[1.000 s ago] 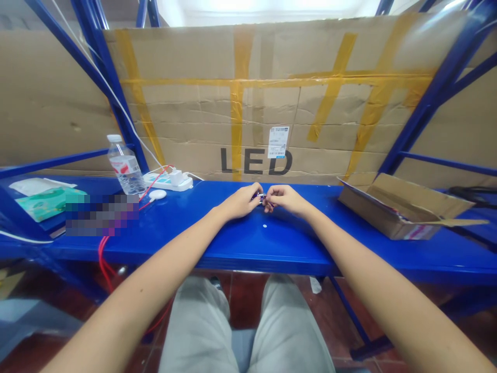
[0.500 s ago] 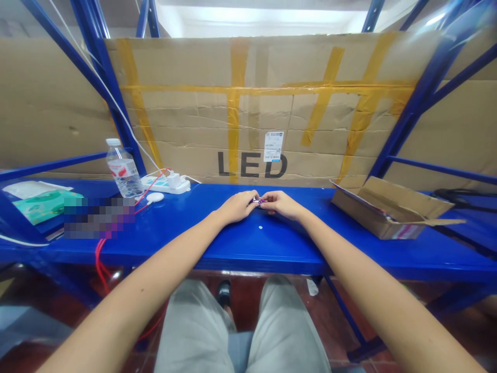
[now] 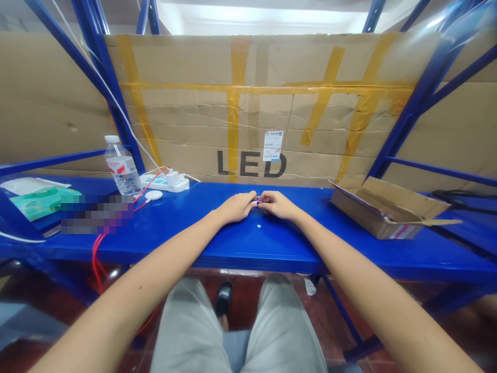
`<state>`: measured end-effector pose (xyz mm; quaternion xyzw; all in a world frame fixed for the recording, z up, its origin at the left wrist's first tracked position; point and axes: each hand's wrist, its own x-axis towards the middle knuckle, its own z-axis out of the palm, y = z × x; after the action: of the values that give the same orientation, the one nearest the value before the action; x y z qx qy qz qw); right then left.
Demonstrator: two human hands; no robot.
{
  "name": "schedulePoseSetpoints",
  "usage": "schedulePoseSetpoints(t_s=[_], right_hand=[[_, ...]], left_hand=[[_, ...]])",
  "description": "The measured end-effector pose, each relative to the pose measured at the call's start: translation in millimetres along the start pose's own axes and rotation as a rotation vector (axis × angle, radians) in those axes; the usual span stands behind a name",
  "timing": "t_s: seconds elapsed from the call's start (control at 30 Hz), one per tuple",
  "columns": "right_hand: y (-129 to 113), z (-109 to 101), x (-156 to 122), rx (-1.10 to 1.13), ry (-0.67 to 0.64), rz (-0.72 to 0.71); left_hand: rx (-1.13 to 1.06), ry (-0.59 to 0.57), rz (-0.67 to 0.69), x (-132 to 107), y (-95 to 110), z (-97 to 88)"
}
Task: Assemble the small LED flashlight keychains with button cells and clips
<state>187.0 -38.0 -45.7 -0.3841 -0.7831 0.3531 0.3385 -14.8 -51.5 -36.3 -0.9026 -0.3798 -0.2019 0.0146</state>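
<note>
Close together over the blue table [image 3: 233, 243], both hands pinch a small purple and silvery item [image 3: 257, 201], mostly covered by the fingers; its kind is too small to make out. My left hand [image 3: 237, 207] is closed on its left end, thumb and fingers pressed together. From the other side, my right hand [image 3: 277, 205] grips the item between thumb and fingertips. A small white round spot [image 3: 259, 226] shows on the tabletop just in front of the hands.
An open cardboard box [image 3: 382, 210] stands on the right. To the left are a water bottle [image 3: 122, 168], a white power strip [image 3: 165, 182], red cables [image 3: 97, 259] and a green tissue pack [image 3: 44, 202]. A large cardboard sheet [image 3: 194, 124] marked LED closes off the back.
My right hand has shifted slightly left, closer to my left hand, and its fingers have moved on the small item. Otherwise the view has only tilted a little.
</note>
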Motion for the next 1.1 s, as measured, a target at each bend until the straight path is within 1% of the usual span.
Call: schedulePoseSetpoints(t_s=[0.1,0.17,0.27,0.37,0.47,0.6,0.7,0.87,0.97,1.1], right_hand=[[-0.2,-0.2,-0.7,-0.014,-0.017,-0.023],[-0.4,0.1,-1.0,-0.020,-0.004,-0.046],[-0.4,0.8,-0.8,-0.028,0.023,-0.061],[-0.3,1.2,-0.4,-0.039,0.007,-0.037],[-0.1,-0.1,-0.8,-0.121,0.003,-0.043],[0.1,-4.6,-2.5,-0.303,0.021,-0.047],[0.1,-7.4,-3.7,-0.371,0.021,-0.029],[0.2,-8.3,-4.2,-0.387,-0.011,-0.007],[0.1,-8.1,-3.8,-0.401,-0.012,-0.013],[-0.4,-8.1,-3.1,-0.408,-0.016,-0.017]], left_hand=[[-0.013,-0.028,-0.018,0.2,-0.1,0.2],[-0.028,-0.041,-0.018,0.9,-0.6,1.0],[-0.055,-0.052,0.023,2.3,-1.4,2.5],[-0.094,-0.055,0.051,2.4,-1.7,2.7],[-0.081,-0.066,0.034,0.6,-2.7,1.6],[0.039,-0.070,0.022,-2.2,-6.8,-1.1],[0.140,-0.090,0.069,-1.7,-10.3,-4.1],[0.264,-0.098,0.211,4.4,-11.2,-6.6],[0.251,-0.079,0.257,7.1,-10.7,-5.2],[0.193,-0.068,0.248,7.1,-13.0,-3.1]])
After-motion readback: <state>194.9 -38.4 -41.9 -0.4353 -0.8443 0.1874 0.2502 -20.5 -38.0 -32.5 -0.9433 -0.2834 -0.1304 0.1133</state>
